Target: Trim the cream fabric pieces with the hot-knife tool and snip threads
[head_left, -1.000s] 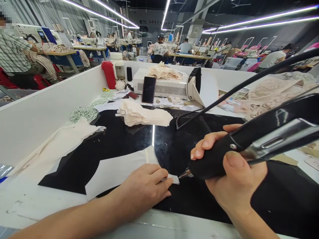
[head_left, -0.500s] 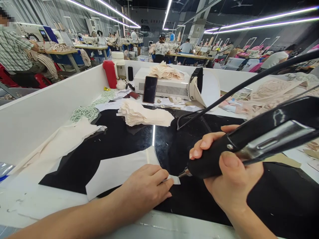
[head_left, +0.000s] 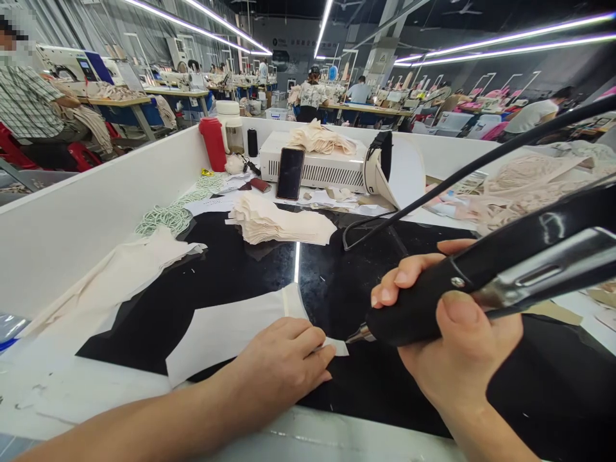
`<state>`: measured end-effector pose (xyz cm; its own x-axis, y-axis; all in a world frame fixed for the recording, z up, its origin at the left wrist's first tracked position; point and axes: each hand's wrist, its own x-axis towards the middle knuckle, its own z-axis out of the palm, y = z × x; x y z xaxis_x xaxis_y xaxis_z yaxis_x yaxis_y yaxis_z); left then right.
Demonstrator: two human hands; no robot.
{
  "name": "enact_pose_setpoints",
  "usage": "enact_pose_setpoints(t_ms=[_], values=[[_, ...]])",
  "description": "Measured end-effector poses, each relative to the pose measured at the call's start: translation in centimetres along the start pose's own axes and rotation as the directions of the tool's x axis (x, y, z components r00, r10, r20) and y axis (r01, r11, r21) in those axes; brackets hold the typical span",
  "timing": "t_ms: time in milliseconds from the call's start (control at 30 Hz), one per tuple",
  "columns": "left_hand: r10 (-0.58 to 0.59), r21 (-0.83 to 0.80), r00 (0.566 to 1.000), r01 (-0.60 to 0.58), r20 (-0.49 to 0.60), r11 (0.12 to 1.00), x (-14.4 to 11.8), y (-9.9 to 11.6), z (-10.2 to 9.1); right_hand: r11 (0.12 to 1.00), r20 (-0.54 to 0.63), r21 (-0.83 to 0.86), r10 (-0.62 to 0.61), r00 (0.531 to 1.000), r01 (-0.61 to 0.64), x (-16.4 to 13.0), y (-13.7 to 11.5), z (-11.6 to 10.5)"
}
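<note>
My left hand point(head_left: 293, 362) presses a white fabric piece point(head_left: 226, 327) onto the black mat, its fingers bent and held together over the narrow end. A short strip of that piece sticks out to the right of the fingertips. A cream band edges the upper right of the fabric. My right hand point(head_left: 462, 340) is closed around a thick black corded hand tool point(head_left: 500, 263) with a metal lever along its side, thumb near the lever. The tool's pointed metal tip point(head_left: 360, 334) is at the strip's upper right corner; contact cannot be told.
Beyond the mat point(head_left: 231, 263) lies a stack of cream fabric pieces point(head_left: 283, 221). More fabric point(head_left: 120, 276) rests at left. A phone point(head_left: 290, 173) leans on a vented white box point(head_left: 327, 168). The tool's black cable point(head_left: 462, 173) crosses the right side. Low white walls surround the table.
My right hand and the tool have shifted slightly right, and the tip now sits at the strip's upper corner. My left hand and the fabric have stayed put.
</note>
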<state>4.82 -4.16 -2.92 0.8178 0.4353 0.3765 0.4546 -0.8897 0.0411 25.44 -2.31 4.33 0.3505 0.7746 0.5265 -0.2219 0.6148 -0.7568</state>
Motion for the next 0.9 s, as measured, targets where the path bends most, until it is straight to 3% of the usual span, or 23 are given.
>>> enact_pose_setpoints(t_ms=[900], values=[[-0.009, -0.052, 1.0, 0.008, -0.018, 0.999, 0.3, 0.0, -0.1, 0.998, 0.069, -0.057, -0.005, 0.998, 0.009, -1.0, -0.4, -1.0]])
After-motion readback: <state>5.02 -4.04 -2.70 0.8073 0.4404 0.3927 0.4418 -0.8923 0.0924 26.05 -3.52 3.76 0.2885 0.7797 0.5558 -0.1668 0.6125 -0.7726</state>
